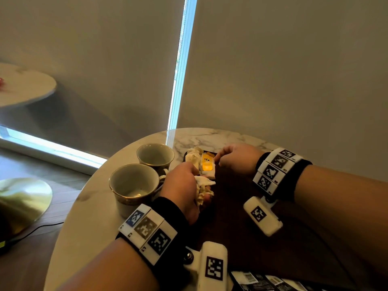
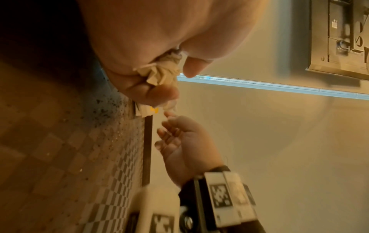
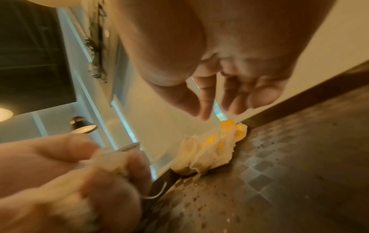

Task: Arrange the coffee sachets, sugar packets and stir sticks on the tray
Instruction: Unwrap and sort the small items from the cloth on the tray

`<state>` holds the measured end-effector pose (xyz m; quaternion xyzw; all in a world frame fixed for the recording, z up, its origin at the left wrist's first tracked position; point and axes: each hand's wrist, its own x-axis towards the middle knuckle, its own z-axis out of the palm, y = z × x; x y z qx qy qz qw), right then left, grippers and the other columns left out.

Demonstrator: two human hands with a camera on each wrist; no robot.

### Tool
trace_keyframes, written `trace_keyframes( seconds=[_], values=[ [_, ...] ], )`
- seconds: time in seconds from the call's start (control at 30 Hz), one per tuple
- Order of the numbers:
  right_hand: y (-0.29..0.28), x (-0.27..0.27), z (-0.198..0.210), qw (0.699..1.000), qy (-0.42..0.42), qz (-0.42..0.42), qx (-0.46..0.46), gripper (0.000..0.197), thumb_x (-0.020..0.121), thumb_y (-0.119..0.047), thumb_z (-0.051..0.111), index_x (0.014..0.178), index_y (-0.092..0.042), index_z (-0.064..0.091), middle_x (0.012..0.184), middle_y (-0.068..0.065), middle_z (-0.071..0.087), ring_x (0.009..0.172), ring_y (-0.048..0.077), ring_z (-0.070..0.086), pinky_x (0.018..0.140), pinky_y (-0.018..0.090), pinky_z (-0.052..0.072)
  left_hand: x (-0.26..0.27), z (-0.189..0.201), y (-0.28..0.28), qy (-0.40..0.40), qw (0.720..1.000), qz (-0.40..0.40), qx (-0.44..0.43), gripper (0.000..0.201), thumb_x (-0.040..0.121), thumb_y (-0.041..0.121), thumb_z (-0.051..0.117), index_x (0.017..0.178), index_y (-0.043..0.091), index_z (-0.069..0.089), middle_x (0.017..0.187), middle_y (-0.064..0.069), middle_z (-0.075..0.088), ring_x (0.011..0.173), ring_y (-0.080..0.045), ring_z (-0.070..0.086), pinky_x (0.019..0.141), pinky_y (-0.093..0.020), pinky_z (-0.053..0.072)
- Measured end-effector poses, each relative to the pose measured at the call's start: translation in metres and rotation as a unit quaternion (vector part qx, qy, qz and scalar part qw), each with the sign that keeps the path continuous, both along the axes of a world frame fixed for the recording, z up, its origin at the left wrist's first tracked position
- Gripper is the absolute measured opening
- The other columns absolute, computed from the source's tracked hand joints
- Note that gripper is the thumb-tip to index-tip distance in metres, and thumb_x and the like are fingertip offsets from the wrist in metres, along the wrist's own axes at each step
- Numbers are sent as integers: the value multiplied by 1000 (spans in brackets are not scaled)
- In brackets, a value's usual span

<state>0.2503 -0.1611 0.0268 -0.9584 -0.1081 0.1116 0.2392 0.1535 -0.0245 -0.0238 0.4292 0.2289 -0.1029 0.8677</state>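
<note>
Okay, round marble table point(image 1: 88, 206) takes most of the lower head view, a dark checker-patterned tray point(image 1: 237, 208) on it. Two empty gold-rimmed cups point(image 1: 134, 185) stand left of the tray, the near one touching the left wrist area. Left hand point(image 1: 184, 185) over the tray's left edge, fingers curled round a crumpled bunch of pale packets point(image 1: 204, 191) (what's printed on them is unreadable). Right hand point(image 1: 237, 159) at the tray's far end, fingers loosely bent and pointing down, fingertips just by a yellow tea sachet point(image 1: 207, 163) but gripping nothing in the right wrist view. That sachet lies in a small pile of white packets point(image 3: 207, 149) in the tray's far-left corner. Dark sachets point(image 1: 264, 281) lie at the near edge.
</note>
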Motion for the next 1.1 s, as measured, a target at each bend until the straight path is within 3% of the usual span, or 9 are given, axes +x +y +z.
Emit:
trace_keyframes(
  seconds=[0.1,0.23,0.33,0.4,0.6,0.73,0.8,0.97,1.1],
  values=[
    [-3,-21,7,997,18,71,-17,25,91,-16,59,104,-31,75,95,-3,73,79,11,61,76,32,51,-1,0,0,-7,1000,0,-19,36,86,16,43,116,2,56,79,-14,58,47,-20,48,40,-25,37],
    [2,-33,6,981,102,142,-85,40,95,-9,47,114,-32,73,97,-2,71,69,12,59,65,26,49,-2,1,0,-11,1000,0,-26,39,85,16,43,118,0,57,87,-16,58,46,-20,48,39,-23,36],
    [7,-30,-2,974,69,157,-146,37,99,-8,45,128,-18,65,122,5,67,109,24,63,94,36,51,-3,2,0,-16,1000,3,-27,38,84,15,43,116,0,57,88,-17,60,47,-20,48,40,-23,36],
    [8,-28,-4,963,24,184,-194,33,100,-8,45,128,-12,62,126,7,63,118,26,59,100,35,47,-4,3,0,-19,999,2,-31,35,83,14,43,111,-1,57,87,-18,60,49,-21,48,41,-24,36],
    [0,-13,-10,949,1,231,-217,15,99,-10,49,103,-16,62,93,0,61,82,17,58,79,36,49,-7,6,0,-31,999,1,-38,24,85,14,41,98,2,57,71,-14,58,52,-20,48,43,-23,36],
    [-9,-24,4,974,-26,212,-75,33,92,-25,62,124,-24,66,121,-6,65,106,12,61,96,35,50,-8,8,-1,-44,997,11,-60,25,90,15,39,105,1,55,76,-15,55,58,-21,50,50,-28,37],
    [-13,-39,13,981,26,172,89,35,79,-35,68,114,-31,68,114,-5,68,103,13,64,93,33,53,-9,8,-1,-50,996,11,-71,32,92,18,38,114,0,54,78,-16,56,57,-21,51,49,-28,40],
    [-12,-56,13,981,-41,180,57,13,83,-32,78,93,-28,71,87,-7,72,78,4,66,77,28,56,-10,10,-3,-59,996,-4,-64,27,95,21,38,104,1,54,77,-17,58,52,-21,51,46,-25,40],
    [-10,-48,11,977,-40,112,178,5,90,-20,73,87,-21,68,77,-3,70,65,11,63,64,29,52,-9,7,-3,-56,998,-22,-34,39,92,30,48,120,4,57,95,-19,56,57,-21,52,42,-24,38]
  ],
)
